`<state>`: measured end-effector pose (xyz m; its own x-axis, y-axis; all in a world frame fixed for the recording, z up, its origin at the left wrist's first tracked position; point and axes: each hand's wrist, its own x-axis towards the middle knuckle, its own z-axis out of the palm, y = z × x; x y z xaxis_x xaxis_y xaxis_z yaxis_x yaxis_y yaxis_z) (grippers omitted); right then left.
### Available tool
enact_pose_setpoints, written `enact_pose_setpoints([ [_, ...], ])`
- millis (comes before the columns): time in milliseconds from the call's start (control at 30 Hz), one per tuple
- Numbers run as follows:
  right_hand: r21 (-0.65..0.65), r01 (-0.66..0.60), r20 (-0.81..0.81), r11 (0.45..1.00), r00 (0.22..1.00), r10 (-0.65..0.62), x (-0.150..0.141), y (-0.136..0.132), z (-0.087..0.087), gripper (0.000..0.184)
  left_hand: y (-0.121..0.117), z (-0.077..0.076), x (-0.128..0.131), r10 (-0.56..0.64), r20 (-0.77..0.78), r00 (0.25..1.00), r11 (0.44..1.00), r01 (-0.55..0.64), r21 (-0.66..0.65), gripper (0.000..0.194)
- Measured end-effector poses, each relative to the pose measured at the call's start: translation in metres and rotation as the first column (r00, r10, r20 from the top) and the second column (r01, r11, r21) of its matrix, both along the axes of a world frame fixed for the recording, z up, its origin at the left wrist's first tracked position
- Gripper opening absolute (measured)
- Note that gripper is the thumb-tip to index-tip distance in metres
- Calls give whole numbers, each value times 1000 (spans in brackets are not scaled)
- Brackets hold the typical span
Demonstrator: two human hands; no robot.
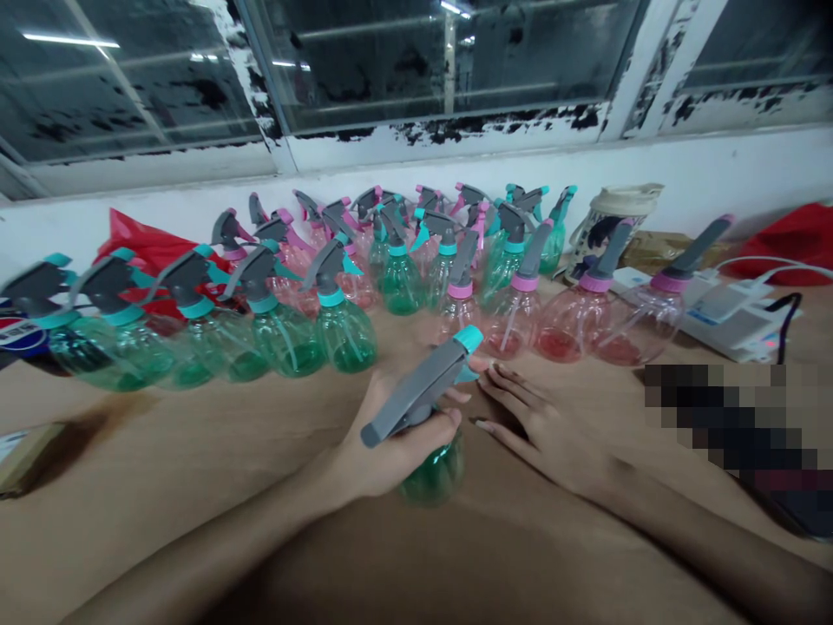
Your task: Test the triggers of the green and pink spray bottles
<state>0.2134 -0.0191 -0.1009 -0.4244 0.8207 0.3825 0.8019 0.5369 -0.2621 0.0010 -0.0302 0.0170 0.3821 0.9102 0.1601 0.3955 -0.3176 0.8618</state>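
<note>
Left hand [383, 466] wraps the green spray bottle [435, 479] under its grey sprayer head [420, 386], right hand [550, 432] spread free just beside; grip firmly, stay clear of the trigger [467, 375].

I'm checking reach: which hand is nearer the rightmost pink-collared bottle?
Right. The right hand is in front of the rightmost pink-collared bottle and to its left; the left hand is farther left, holding a green spray bottle.
</note>
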Motion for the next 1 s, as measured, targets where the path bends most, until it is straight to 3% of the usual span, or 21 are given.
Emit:
enact_pose_setpoints([
  [67,6,-6,-8,1000,1000,6,0,0,0,56,0,1,1,1,5,1000,1000,-1,4,17],
  [233,-5,-10,3,1000,1000,10,1,0,1,58,2,3,2,-21,27,999,981,16,193,8],
  [400,-15,-8,37,1000,999,9,1,0,1,57,4,3,2,2,-35,999,964,7,266,8],
  [733,-13,-16,-17,1000,1000,15,1,0,2,57,2,6,4,39,-41,998,963,-26,267,11],
  [1000,-52,7,46,999,999,-5,0,0,4,55,1,1,-1,-20,-101,995,997,27,70,24],
])
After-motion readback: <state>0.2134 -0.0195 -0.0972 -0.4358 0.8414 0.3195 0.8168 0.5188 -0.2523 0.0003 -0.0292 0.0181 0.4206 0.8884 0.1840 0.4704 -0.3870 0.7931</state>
